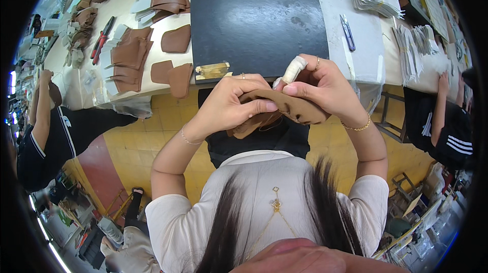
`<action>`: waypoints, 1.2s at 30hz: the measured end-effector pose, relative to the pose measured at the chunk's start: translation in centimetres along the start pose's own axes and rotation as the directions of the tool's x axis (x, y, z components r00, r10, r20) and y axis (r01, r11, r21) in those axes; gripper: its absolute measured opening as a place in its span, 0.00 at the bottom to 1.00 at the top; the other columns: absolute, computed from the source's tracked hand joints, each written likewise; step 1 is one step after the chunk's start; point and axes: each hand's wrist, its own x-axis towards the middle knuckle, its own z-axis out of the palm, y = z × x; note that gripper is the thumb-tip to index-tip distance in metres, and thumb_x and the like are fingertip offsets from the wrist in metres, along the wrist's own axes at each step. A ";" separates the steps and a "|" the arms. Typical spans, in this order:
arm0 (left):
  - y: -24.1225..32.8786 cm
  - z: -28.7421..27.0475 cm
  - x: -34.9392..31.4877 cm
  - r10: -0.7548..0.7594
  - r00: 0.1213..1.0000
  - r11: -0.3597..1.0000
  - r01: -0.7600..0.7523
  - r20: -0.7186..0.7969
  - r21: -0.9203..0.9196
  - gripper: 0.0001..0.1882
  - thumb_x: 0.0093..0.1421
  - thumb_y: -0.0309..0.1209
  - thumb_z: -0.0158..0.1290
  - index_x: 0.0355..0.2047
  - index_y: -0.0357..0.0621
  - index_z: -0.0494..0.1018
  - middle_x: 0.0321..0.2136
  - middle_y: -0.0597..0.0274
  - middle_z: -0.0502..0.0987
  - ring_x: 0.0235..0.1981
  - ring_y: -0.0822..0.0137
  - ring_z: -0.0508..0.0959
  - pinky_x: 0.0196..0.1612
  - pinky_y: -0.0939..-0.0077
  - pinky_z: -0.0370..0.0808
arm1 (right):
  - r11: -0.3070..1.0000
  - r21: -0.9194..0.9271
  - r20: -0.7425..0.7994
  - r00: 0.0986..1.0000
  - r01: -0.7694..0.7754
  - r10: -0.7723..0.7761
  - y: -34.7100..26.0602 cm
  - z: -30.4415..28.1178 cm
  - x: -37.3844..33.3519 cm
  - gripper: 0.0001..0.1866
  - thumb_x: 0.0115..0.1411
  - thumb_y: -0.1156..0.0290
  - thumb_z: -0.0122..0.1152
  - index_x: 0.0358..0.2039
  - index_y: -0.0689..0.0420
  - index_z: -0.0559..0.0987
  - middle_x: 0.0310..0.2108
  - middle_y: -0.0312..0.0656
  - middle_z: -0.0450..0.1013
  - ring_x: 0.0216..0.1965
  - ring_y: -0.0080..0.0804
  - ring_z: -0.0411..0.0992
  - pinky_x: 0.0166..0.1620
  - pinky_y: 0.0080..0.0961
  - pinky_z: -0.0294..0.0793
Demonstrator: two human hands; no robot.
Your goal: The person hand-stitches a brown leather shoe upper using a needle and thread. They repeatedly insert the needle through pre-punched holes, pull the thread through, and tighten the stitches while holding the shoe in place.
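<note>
My left hand (229, 103) grips a brown leather-like piece (302, 109) in front of my chest, its thumb lying on top. The piece is curved, with a darker, uneven edge. On the other side, my right hand (330, 87) pinches the same piece between thumb and fingers. A white wrap (294, 70) covers a finger of that hand. Part of the piece folds beneath my left hand, and whatever my fingertips press against there is hidden. Both hands are just off the table's near edge, close to a brass-coloured metal strip (212, 71).
A black board (259, 14) lies ahead. To its left are loose brown pieces (176, 38), stacked brown pieces (131, 59) and red-handled pliers (101, 42). Blue thread snips (348, 33) and bundled white pieces (378, 3) lie right. Co-workers' arms (441, 95) reach the table at both sides.
</note>
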 end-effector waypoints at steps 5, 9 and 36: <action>0.0 -0.2 0.3 -0.084 0.994 0.994 0.079 0.065 0.071 0.11 0.55 0.32 0.63 0.34 0.36 0.80 0.24 0.61 0.77 0.26 0.72 0.73 0.32 0.75 0.70 | 0.972 0.216 -0.086 0.990 -0.094 0.115 -1.2 1.7 0.8 0.06 0.61 0.71 0.62 0.32 0.60 0.75 0.27 0.36 0.76 0.31 0.18 0.74 0.38 0.18 0.74; 0.5 0.4 -0.9 -0.082 0.981 0.995 0.072 0.175 0.065 0.09 0.55 0.29 0.62 0.31 0.34 0.79 0.21 0.63 0.75 0.23 0.73 0.72 0.29 0.77 0.69 | 0.928 0.192 -0.452 0.868 0.318 -0.205 -0.6 -2.2 2.6 0.05 0.64 0.72 0.58 0.32 0.59 0.73 0.26 0.40 0.76 0.30 0.25 0.75 0.41 0.26 0.77; 3.0 1.7 -5.4 0.740 0.565 0.158 -0.673 0.364 0.722 0.10 0.44 0.27 0.62 0.29 0.51 0.76 0.31 0.73 0.75 0.19 0.77 0.63 0.21 0.84 0.56 | 0.683 -0.689 0.131 0.969 0.241 -0.210 -9.0 3.3 -3.4 0.09 0.35 0.79 0.61 0.18 0.54 0.70 0.21 0.32 0.61 0.26 0.29 0.57 0.37 0.25 0.57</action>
